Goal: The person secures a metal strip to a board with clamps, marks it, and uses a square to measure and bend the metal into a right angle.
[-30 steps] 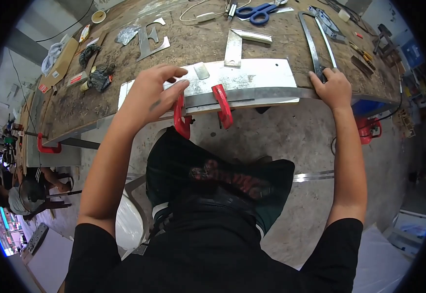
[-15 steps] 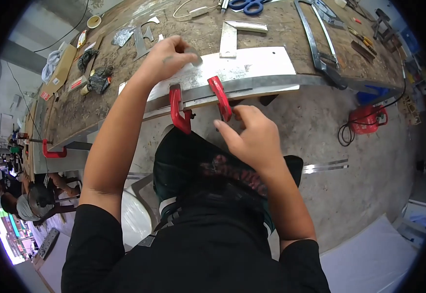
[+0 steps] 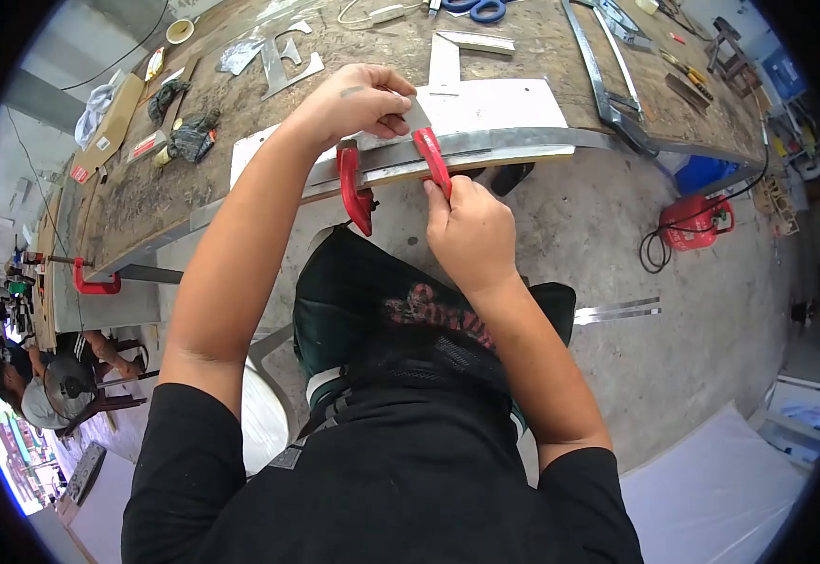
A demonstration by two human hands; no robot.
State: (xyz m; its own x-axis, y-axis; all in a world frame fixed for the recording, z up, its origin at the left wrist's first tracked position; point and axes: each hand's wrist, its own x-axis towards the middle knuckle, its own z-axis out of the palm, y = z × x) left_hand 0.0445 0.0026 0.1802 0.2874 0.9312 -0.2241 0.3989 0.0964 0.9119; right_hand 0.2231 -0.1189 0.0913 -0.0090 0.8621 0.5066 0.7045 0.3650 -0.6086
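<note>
My left hand (image 3: pixel 372 101) is closed on a small flat grey metal piece (image 3: pixel 416 115), held beside the top of a red C-clamp (image 3: pixel 434 158). Fingers of my right hand (image 3: pixel 471 221) are wrapped round the lower end of that same clamp, hiding its screw. A second red C-clamp (image 3: pixel 351 188) grips the table edge to the left, under my left wrist. Both clamps sit over a long grey metal strip (image 3: pixel 532 139), which lies along a white sheet (image 3: pixel 508 101) on the table's front edge.
On the wooden table (image 3: pixel 259 122) lie an L-shaped square (image 3: pixel 445 64), blue-handled scissors (image 3: pixel 485 9), a hacksaw (image 3: pixel 607 99) and cut metal shapes (image 3: pixel 278 70). A red machine (image 3: pixel 694 224) with a cable stands on the floor to the right. Another person sits at far left.
My left hand has moved right with the grey piece, to the right clamp's top. My right hand, apart from that clamp before, has moved up and closed on its lower end.
</note>
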